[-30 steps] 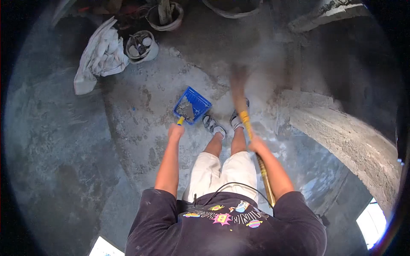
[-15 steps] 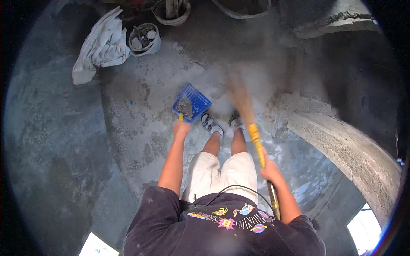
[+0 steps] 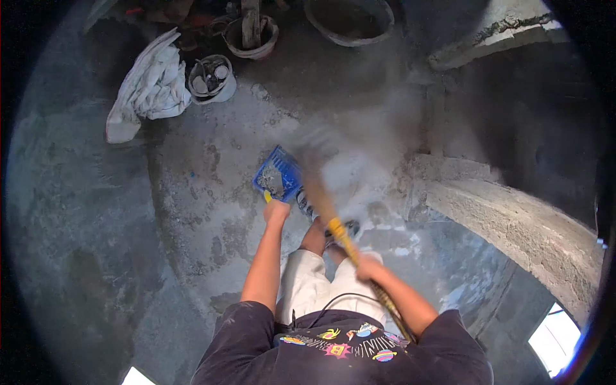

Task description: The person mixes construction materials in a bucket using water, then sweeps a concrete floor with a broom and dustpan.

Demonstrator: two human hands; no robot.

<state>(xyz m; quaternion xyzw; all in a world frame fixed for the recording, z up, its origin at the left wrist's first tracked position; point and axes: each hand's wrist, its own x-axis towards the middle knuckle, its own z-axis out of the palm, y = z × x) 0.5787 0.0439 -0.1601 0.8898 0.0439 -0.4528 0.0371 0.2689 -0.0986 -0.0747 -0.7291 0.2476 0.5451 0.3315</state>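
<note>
My left hand (image 3: 276, 210) is closed round the yellow handle of a blue dustpan (image 3: 290, 168), which rests low over the floor in front of my feet. Grey debris (image 3: 272, 178) lies inside the pan. In my right hand (image 3: 367, 265) is the yellow-wrapped handle of a broom (image 3: 338, 230), its long end running back along my forearm. The bristles, smeared by motion, reach up to the right edge of the dustpan. Pale dust hangs over the floor around them.
Up at the left, a crumpled white sack (image 3: 160, 80) lies beside a bucket (image 3: 212, 80) with odds and ends in it. Another bucket (image 3: 269, 46) holding a wooden piece and a round basin (image 3: 350, 41) stand farther back. A rough concrete ledge (image 3: 513, 221) curves along the right.
The broom has swung left, its bristles coming from right of my feet to the dustpan. My right hand moved left and slightly down with it. The dustpan sits a little lower in view.
</note>
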